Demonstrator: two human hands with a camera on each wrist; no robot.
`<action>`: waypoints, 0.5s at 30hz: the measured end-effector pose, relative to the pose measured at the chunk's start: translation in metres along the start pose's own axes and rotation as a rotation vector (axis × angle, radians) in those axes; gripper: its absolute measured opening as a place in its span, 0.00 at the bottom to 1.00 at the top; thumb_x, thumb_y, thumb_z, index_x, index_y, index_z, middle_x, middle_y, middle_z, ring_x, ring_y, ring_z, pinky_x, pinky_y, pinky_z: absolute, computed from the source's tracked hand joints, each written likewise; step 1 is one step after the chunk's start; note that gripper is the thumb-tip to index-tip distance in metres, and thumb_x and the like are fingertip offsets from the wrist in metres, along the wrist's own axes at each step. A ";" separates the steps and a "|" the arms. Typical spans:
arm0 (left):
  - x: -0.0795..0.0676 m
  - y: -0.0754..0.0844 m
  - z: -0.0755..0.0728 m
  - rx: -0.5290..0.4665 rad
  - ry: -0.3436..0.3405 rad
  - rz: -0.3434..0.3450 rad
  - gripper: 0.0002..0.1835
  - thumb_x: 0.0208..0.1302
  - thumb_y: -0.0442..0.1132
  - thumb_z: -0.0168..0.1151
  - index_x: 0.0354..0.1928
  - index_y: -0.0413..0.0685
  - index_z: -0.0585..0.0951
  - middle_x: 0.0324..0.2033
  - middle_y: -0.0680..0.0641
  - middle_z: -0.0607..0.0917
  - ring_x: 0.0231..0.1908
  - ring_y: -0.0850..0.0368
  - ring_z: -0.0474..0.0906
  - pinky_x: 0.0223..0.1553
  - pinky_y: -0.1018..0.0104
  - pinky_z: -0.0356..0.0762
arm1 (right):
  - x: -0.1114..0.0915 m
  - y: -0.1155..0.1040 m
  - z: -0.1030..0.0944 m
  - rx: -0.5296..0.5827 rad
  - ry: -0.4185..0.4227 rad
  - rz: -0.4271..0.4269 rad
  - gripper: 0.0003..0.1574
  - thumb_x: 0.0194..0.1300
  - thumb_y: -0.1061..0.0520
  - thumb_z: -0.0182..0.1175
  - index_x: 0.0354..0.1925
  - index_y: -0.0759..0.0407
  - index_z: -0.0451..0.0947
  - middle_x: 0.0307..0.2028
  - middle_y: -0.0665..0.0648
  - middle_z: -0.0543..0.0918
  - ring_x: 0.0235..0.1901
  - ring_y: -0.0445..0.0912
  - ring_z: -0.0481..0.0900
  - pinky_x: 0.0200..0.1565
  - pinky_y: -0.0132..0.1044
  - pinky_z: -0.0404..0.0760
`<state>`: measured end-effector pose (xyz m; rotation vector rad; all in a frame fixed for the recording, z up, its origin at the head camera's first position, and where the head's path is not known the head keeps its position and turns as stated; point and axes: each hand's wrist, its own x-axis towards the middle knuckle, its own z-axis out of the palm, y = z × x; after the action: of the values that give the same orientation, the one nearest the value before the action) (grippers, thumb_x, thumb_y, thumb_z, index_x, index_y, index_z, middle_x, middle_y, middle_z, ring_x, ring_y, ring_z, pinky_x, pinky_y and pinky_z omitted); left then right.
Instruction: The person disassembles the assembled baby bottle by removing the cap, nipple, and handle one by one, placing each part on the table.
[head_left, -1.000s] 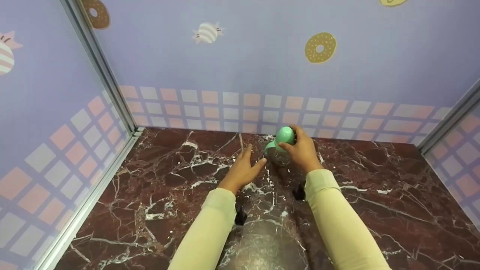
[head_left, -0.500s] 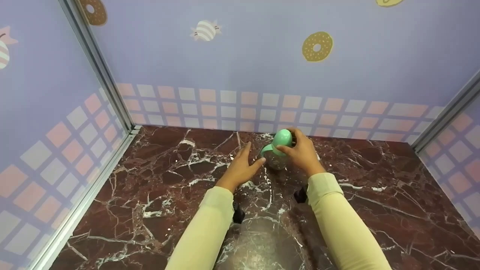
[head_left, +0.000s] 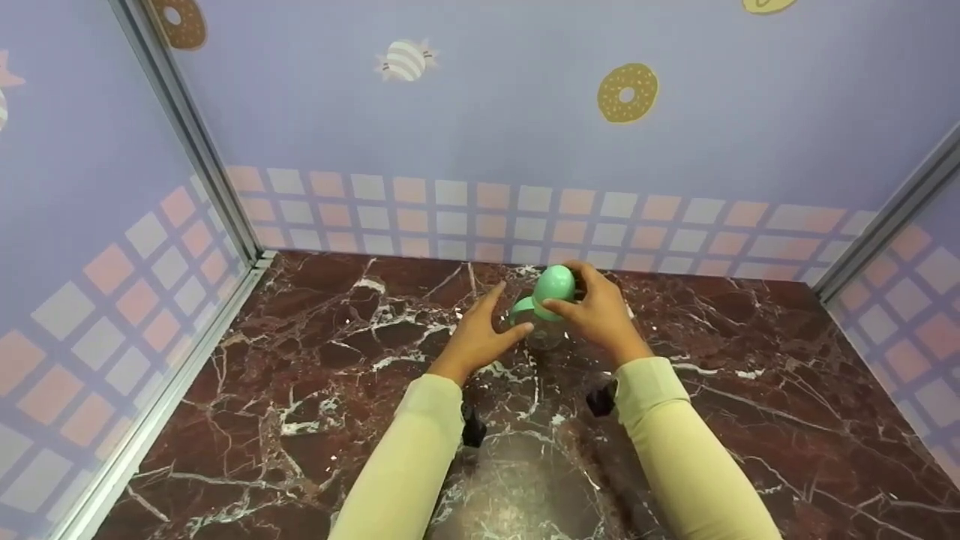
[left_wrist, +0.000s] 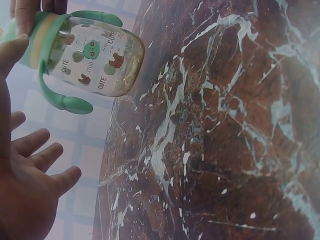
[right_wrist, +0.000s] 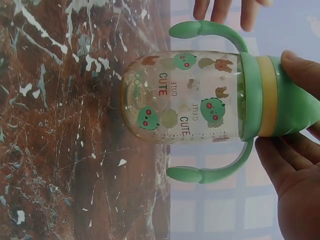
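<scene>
A clear baby bottle (right_wrist: 185,100) with a green domed cap (head_left: 556,285), a yellow ring and two green side handles (right_wrist: 215,172) is near the back of the marble surface. My right hand (head_left: 600,311) grips it by the cap, thumb on one side and fingers on the other. In the right wrist view the bottle's base looks close to the surface; whether they touch I cannot tell. Just left of the bottle, my left hand (head_left: 480,337) is held with fingers spread and thumb apart, holding nothing. Printed cartoon faces and "CUTE" lettering cover the bottle's body.
The dark red marble tabletop (head_left: 360,420) has white veins. Behind it rises a lilac wall (head_left: 480,112) with printed sweets and a checkered band. Metal frame posts (head_left: 187,127) stand at the corners, with side panels left and right.
The bottle in my right hand has shifted slightly left and toward me, its tilt changing a little. My left hand stays nearly in place, fingers spread. The head view has turned slightly.
</scene>
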<state>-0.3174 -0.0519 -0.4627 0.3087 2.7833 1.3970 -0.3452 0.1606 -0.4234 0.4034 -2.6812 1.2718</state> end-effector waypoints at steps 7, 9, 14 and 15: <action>0.000 0.000 0.003 -0.025 0.014 0.045 0.49 0.55 0.65 0.65 0.75 0.64 0.55 0.74 0.49 0.59 0.72 0.45 0.58 0.69 0.43 0.59 | -0.010 -0.006 0.000 0.003 0.003 -0.029 0.45 0.52 0.45 0.73 0.64 0.53 0.67 0.54 0.58 0.81 0.52 0.51 0.80 0.53 0.45 0.80; 0.000 0.000 0.004 -0.032 0.013 0.052 0.49 0.53 0.65 0.66 0.75 0.65 0.56 0.73 0.49 0.61 0.71 0.45 0.59 0.68 0.43 0.60 | -0.013 -0.009 0.000 0.008 0.001 -0.041 0.46 0.51 0.44 0.73 0.64 0.54 0.67 0.54 0.58 0.81 0.52 0.50 0.80 0.53 0.45 0.81; 0.000 0.001 0.005 -0.074 0.003 0.067 0.49 0.52 0.62 0.70 0.74 0.63 0.58 0.71 0.48 0.66 0.68 0.45 0.65 0.66 0.42 0.64 | -0.019 -0.016 -0.002 0.018 -0.001 -0.067 0.47 0.49 0.42 0.74 0.64 0.55 0.68 0.52 0.57 0.82 0.50 0.50 0.81 0.51 0.44 0.82; 0.000 0.002 0.005 -0.084 0.001 0.070 0.49 0.52 0.61 0.70 0.74 0.63 0.59 0.70 0.48 0.67 0.67 0.45 0.66 0.66 0.42 0.64 | -0.020 -0.017 -0.002 0.018 -0.003 -0.073 0.47 0.50 0.42 0.74 0.63 0.55 0.68 0.52 0.56 0.82 0.50 0.50 0.81 0.51 0.44 0.82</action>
<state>-0.3163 -0.0470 -0.4644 0.4077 2.7302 1.5242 -0.3208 0.1554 -0.4143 0.5012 -2.6339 1.2763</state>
